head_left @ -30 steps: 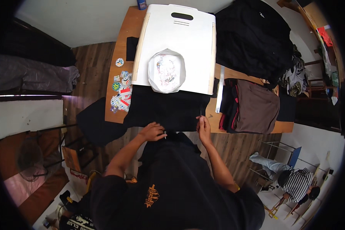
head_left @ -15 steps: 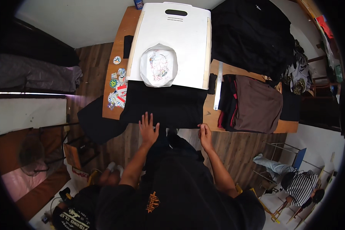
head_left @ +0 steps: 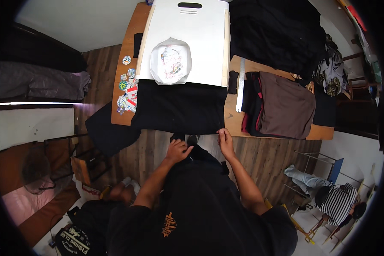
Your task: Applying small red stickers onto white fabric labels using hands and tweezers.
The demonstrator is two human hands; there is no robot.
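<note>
At the wooden bench's (head_left: 232, 121) near edge, your right hand (head_left: 226, 143) pinches the soft black garment's (head_left: 179, 109) hem — left hand (head_left: 178, 150) curled, its grip unclear.

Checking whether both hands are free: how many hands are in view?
2. The left hand is below the table edge over a black garment; the right hand touches that garment's near right corner.

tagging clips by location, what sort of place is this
Probably a small garment-printing workshop. A black shirt lies flat on a wooden table under a white board with a printed transfer, beside a ruler and folded clothes.
</note>
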